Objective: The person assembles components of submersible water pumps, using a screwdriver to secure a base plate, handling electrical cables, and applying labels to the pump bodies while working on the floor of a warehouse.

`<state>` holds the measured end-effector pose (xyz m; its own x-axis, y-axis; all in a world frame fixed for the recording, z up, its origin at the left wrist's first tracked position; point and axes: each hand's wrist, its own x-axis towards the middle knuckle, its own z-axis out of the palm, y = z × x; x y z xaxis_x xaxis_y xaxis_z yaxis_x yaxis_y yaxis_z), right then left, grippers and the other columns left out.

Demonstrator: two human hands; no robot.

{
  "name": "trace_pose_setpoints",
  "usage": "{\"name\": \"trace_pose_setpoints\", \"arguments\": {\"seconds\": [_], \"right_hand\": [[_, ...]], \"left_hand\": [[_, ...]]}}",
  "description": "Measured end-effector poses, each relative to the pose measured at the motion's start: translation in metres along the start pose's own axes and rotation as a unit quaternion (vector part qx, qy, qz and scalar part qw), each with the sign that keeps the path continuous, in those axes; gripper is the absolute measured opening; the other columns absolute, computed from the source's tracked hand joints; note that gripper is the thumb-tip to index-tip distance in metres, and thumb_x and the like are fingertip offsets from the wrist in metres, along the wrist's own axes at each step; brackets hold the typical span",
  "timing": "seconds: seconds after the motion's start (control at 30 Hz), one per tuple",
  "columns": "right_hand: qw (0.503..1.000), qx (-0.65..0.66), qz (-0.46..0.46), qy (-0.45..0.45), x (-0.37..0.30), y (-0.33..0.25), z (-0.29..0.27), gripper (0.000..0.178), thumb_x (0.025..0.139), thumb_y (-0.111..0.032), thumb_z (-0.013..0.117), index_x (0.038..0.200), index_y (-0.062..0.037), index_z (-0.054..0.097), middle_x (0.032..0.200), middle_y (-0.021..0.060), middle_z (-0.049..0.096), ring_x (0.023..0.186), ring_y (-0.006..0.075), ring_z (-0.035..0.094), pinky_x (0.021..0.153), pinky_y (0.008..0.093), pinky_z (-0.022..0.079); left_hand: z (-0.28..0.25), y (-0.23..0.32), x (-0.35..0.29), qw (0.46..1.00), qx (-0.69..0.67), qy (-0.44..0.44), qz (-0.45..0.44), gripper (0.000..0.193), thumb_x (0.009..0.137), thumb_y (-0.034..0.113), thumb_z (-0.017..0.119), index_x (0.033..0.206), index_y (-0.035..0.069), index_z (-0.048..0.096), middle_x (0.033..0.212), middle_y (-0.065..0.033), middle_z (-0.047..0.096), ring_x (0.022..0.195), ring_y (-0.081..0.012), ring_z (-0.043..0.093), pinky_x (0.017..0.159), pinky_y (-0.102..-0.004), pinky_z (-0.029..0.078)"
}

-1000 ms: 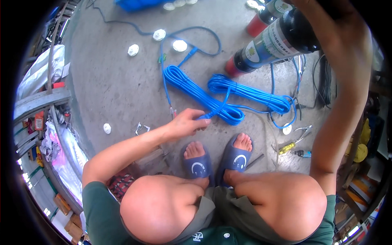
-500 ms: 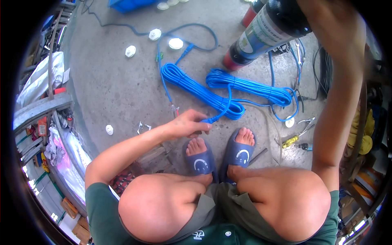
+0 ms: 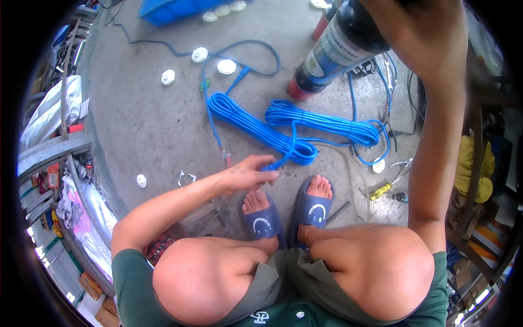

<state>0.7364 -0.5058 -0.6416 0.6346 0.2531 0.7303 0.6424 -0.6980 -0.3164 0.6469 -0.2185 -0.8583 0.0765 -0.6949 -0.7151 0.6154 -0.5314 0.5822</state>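
Observation:
My left hand (image 3: 246, 173) is closed, pinching a blue cable plug (image 3: 271, 165) just above the floor, near my left foot. From the plug, a short cable runs to two tied blue cable bundles (image 3: 256, 128) lying in front of my feet. Raised at the upper right, my right hand (image 3: 422, 35) is blurred and close to the camera. It overlaps the upper end of a tall dark bottle (image 3: 332, 54) with a pale label and a red end. Its fingers are hidden, so any grip on the bottle cannot be made out.
Several white round fittings (image 3: 226, 66) are scattered on the concrete floor. A blue bin (image 3: 174, 11) stands at the far edge. To the right lie a yellow-handled screwdriver (image 3: 380, 191), pliers and wrenches. A metal rack (image 3: 54, 150) with bags lines the left side.
The whole view has shifted slightly, with floor items now a little further left and lower. My left hand still holds the plug. My right hand stays raised beside the bottle's upper end.

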Motion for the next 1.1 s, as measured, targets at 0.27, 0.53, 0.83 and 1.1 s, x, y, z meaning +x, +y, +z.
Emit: {"name": "trace_pose_setpoints", "arguments": {"seconds": [0.27,0.53,0.83,1.1], "right_hand": [[0.975,-0.221,-0.016,0.006,0.002,-0.022,0.002,0.032,0.089,-0.016,0.079,0.066,0.0022,0.067,0.054,0.0073,0.056,0.045,0.0174,0.048,0.045,0.0318,0.034],[0.949,-0.306,0.055,0.056,0.000,-0.008,0.005,0.032,0.086,-0.017,0.079,0.064,0.0019,0.066,0.056,0.0109,0.058,0.047,0.0250,0.051,0.048,0.0364,0.038],[0.994,0.019,0.029,-0.101,0.024,0.039,-0.013,0.020,0.094,-0.015,0.076,0.086,0.0027,0.077,0.075,0.0088,0.071,0.062,0.0116,0.062,0.055,0.0271,0.048],[0.988,0.070,-0.008,-0.138,0.036,0.040,0.008,0.021,0.095,-0.017,0.075,0.087,0.0023,0.077,0.076,0.0085,0.071,0.062,0.0143,0.063,0.055,0.0283,0.049]], "left_hand": [[-0.002,0.002,-0.002,0.998,-0.027,0.061,0.023,0.030,0.105,0.035,0.060,0.102,0.005,0.064,0.086,-0.0012,0.061,0.063,-0.0036,0.044,0.050,-0.0200,0.033],[0.000,-0.001,-0.001,0.991,-0.050,0.108,0.053,0.034,0.107,0.033,0.058,0.090,0.003,0.062,0.072,0.0012,0.053,0.053,-0.0046,0.037,0.045,-0.0242,0.027],[-0.009,-0.003,0.004,0.993,-0.053,0.051,0.091,0.035,0.110,0.032,0.050,0.108,0.001,0.065,0.089,-0.0035,0.063,0.068,-0.0064,0.051,0.053,-0.0221,0.039],[-0.006,-0.005,0.008,0.992,-0.026,0.068,0.101,0.036,0.110,0.031,0.049,0.105,-0.001,0.065,0.082,-0.0039,0.063,0.064,-0.0061,0.048,0.055,-0.0215,0.039]]}}
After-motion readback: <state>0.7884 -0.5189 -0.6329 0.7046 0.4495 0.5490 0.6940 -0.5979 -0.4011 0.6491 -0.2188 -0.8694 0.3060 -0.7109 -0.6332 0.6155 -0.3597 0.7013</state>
